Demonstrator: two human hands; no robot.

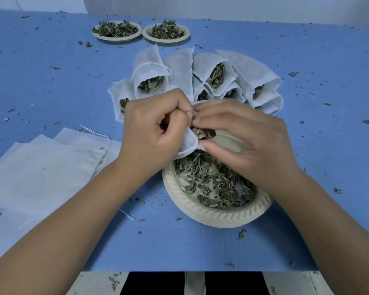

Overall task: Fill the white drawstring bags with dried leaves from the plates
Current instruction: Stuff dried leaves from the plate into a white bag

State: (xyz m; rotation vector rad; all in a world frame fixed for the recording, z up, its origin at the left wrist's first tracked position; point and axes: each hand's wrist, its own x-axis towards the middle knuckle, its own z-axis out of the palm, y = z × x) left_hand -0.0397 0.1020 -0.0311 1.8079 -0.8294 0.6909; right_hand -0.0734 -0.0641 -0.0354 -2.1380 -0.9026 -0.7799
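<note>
**A blue bench against a white wall**

The bench (307, 241) fills nearly the whole view. Its top is a matte, mid-blue sheet with a faintly grainy look, and it runs flat from the near edge to the back. The near edge is cut straight. Below it lies a pale surface (285, 282), whitish and scuffed; whether this is floor or a lower ledge cannot be told. Behind the bench's far edge stands a plain white wall (222, 7), bare and smooth. The light is soft and even, falling from above, and it leaves only faint, blurred shadows on the blue top.
</note>
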